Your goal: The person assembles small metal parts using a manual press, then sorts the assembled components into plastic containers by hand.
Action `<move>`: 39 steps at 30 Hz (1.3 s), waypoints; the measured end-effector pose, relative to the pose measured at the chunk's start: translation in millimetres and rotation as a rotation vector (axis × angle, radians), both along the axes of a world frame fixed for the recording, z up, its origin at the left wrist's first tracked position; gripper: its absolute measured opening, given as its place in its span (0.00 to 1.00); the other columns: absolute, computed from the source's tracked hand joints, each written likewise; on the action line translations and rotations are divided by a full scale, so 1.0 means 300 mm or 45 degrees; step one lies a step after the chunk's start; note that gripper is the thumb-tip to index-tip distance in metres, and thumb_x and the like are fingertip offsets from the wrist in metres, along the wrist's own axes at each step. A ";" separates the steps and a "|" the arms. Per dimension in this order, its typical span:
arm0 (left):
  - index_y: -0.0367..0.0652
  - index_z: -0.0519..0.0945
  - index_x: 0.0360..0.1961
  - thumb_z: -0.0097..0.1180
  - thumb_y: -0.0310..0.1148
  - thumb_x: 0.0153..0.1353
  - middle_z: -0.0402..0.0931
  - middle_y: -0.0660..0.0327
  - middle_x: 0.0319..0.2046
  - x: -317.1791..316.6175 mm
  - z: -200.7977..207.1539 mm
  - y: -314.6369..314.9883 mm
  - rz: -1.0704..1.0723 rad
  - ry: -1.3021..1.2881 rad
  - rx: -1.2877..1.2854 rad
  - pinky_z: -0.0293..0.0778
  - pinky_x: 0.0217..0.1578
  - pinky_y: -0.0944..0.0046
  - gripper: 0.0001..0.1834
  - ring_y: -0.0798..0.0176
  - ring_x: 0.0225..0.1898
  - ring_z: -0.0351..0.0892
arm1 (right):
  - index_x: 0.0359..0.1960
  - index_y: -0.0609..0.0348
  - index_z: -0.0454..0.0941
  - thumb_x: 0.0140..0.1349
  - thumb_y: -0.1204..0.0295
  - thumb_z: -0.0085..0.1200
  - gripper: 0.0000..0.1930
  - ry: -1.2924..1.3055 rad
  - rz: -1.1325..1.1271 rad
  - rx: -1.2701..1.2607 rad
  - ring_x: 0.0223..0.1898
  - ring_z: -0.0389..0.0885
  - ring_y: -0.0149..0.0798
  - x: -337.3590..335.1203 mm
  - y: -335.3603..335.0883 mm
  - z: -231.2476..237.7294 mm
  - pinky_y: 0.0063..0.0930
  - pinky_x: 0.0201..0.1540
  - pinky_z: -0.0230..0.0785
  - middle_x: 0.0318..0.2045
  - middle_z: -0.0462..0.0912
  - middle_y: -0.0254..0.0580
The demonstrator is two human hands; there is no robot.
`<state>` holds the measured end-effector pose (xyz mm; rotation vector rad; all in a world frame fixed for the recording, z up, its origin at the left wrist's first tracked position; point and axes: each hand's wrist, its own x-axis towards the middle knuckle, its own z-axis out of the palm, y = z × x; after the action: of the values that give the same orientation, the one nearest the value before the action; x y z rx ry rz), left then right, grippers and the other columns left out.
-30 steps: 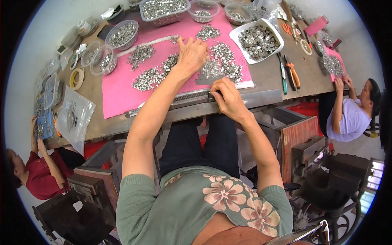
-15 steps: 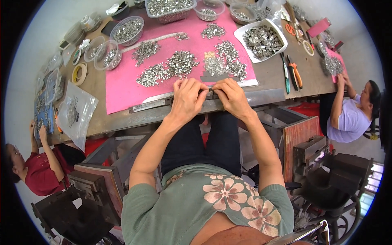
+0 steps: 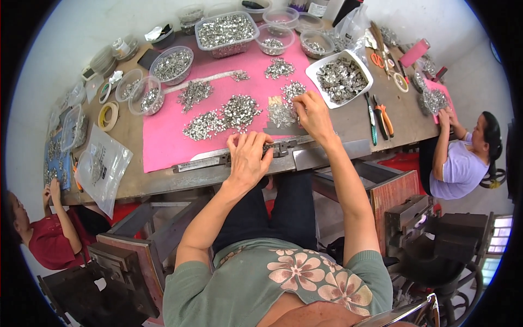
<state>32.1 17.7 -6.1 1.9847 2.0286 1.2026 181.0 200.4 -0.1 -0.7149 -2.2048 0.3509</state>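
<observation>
My left hand (image 3: 249,156) is at the table's front edge, fingers curled down over a dark metal bar (image 3: 283,147). What its fingertips grip is hidden. Further right, my right hand (image 3: 315,117) is raised over the pink mat with its fingers pinched together; anything in them is too small to make out. Beside those fingers lie a bed of thin silver strips (image 3: 281,113) and a small heap of silver metal pieces (image 3: 292,90). Left of them on the mat are two bigger heaps, one of shiny metal pieces (image 3: 239,110) and one of paler metal pieces (image 3: 205,126).
A white tray (image 3: 369,68) of metal pieces stands right of the mat, with orange-handled pliers (image 3: 387,121) beside it. Plastic tubs (image 3: 227,31) line the back. Tape rolls (image 3: 108,115) and a clear bag (image 3: 103,163) lie left. One person works at each side.
My right hand has left the bar at the table edge and moved up and right to the silver pieces. My left hand has stayed at the bar. The view has tilted slightly.
</observation>
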 end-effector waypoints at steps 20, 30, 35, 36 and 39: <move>0.49 0.84 0.40 0.57 0.32 0.64 0.82 0.59 0.36 -0.176 -0.043 0.589 -0.078 0.105 -0.092 0.55 0.58 0.32 0.06 0.51 0.44 0.80 | 0.33 0.59 0.81 0.57 0.72 0.59 0.05 -0.369 -0.085 0.058 0.40 0.80 0.51 -0.128 0.163 -0.084 0.47 0.44 0.65 0.33 0.81 0.47; 0.51 0.87 0.37 0.63 0.35 0.61 0.81 0.63 0.35 -0.164 -0.066 0.589 -0.106 0.340 -0.013 0.54 0.61 0.32 0.05 0.56 0.47 0.78 | 0.35 0.64 0.78 0.60 0.80 0.59 0.03 -0.106 0.111 -0.152 0.36 0.79 0.47 0.004 0.015 0.046 0.38 0.41 0.69 0.31 0.79 0.45; 0.49 0.85 0.36 0.63 0.34 0.61 0.80 0.63 0.35 -0.169 -0.065 0.601 -0.072 0.525 0.021 0.53 0.62 0.31 0.04 0.57 0.47 0.78 | 0.37 0.64 0.75 0.59 0.83 0.58 0.06 -0.096 0.328 -0.220 0.38 0.79 0.49 0.043 -0.171 0.050 0.37 0.43 0.70 0.35 0.78 0.47; 0.49 0.85 0.36 0.62 0.34 0.61 0.80 0.63 0.35 -0.174 -0.062 0.587 -0.061 0.523 0.004 0.54 0.61 0.32 0.04 0.56 0.46 0.78 | 0.38 0.64 0.75 0.59 0.84 0.58 0.07 -0.066 0.384 -0.210 0.39 0.78 0.50 0.040 -0.207 0.040 0.37 0.44 0.70 0.36 0.78 0.48; 0.47 0.84 0.36 0.61 0.33 0.62 0.80 0.63 0.35 -0.164 -0.016 0.528 -0.053 0.504 0.002 0.55 0.60 0.35 0.04 0.56 0.45 0.78 | 0.38 0.64 0.75 0.58 0.85 0.59 0.09 -0.056 0.433 -0.203 0.41 0.77 0.52 0.041 -0.263 0.001 0.39 0.46 0.69 0.39 0.77 0.49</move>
<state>-17.2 176.2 -10.9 2.4105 2.1285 0.8539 193.3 121.5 0.3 -0.4294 -2.3601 0.6938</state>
